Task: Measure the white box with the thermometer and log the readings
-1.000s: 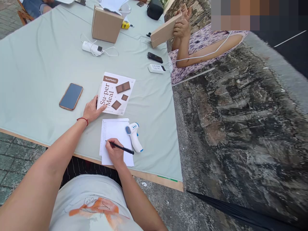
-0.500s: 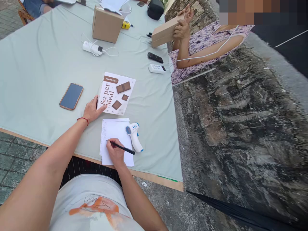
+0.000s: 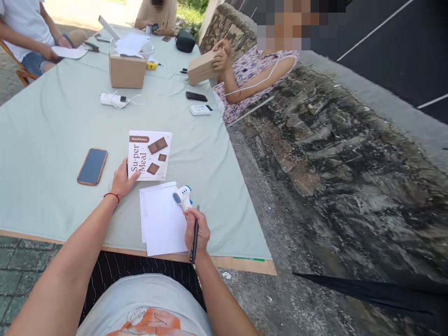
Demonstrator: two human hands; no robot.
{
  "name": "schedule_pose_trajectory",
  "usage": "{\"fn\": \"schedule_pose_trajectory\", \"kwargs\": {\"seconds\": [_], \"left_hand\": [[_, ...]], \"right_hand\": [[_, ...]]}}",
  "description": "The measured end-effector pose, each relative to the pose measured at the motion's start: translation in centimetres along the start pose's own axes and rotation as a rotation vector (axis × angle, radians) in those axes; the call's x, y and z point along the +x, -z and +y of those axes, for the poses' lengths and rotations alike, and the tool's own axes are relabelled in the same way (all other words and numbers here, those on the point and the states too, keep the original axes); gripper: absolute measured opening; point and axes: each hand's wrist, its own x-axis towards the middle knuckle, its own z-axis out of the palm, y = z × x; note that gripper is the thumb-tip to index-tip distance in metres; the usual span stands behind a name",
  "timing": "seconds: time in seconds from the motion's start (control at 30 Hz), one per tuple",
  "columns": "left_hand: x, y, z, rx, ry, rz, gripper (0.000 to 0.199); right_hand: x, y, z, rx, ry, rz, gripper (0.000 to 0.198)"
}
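Clock set on the paper, 12 pointing across the table; seen by me through the head camera.

Item: box (image 3: 150,155), at 12, white and brown, marked "Su-per Meal". I cannot see inside. My left hand (image 3: 123,179) grasps its near left corner, thumb on the printed face, fingers hidden behind.

Item: carton (image 3: 126,72), brown, between 11 and 12, far. Loose sheets (image 3: 131,43) lie over its top and hide any contents.

Item: tub (image 3: 150,49), clear, partly hidden behind the carton; contents not to be made out.

Item: case (image 3: 185,41), black, far at 12; inside not visible.

Item: brown box (image 3: 201,69), between 12 and 1, in a co-worker's hands (image 3: 221,58); contents unseen.

Item: thermometer (image 3: 182,197), white and blue, at 1, its handle covered by my right hand (image 3: 199,231). That hand grasps the pen (image 3: 193,247); whether it also grips the handle, I cannot tell.

Item: paper (image 3: 164,224), small writing at its left edge, illegible to me.

Item: phone (image 3: 92,166), at 10, screen dark.
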Motion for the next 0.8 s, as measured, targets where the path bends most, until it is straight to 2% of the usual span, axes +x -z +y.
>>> {"fn": "schedule_pose_trajectory", "kwargs": {"seconds": [0.07,0.1,0.2,0.27,0.37,0.43,0.53,0.8], "left_hand": [[0.3,0.3,-0.4,0.016,-0.009,0.023,0.065],[0.4,0.5,-0.6,0.020,-0.014,0.035,0.065],[1.0,1.1,-1.2,0.027,-0.029,0.054,0.063],[1.3,1.4,-1.6,0.065,-0.006,0.050,0.056],[1.9,1.8,-2.0,0.150,0.058,0.019,0.040],[2.2,2.1,-2.1,0.212,0.105,0.025,0.032],[2.7,2.3,-2.0,0.291,0.127,0.050,0.028],[3.2,2.3,-1.9,0.381,0.096,0.064,0.030]], "right_hand": [[1.0,0.7,2.4,-0.197,0.068,0.068,0.028],[1.3,0.9,3.5,-0.256,0.094,0.036,0.033],[1.6,0.4,6.0,-0.285,0.157,-0.036,0.025],[1.7,-0.5,6.7,-0.297,0.121,0.004,0.021],[2.0,-1.6,6.8,-0.367,-0.062,0.173,0.025],[2.4,-2.0,6.5,-0.380,-0.132,0.229,0.027],[2.9,-2.3,6.2,-0.343,-0.107,0.199,0.028],[3.0,-2.4,5.8,-0.273,-0.086,0.175,0.025]]}}
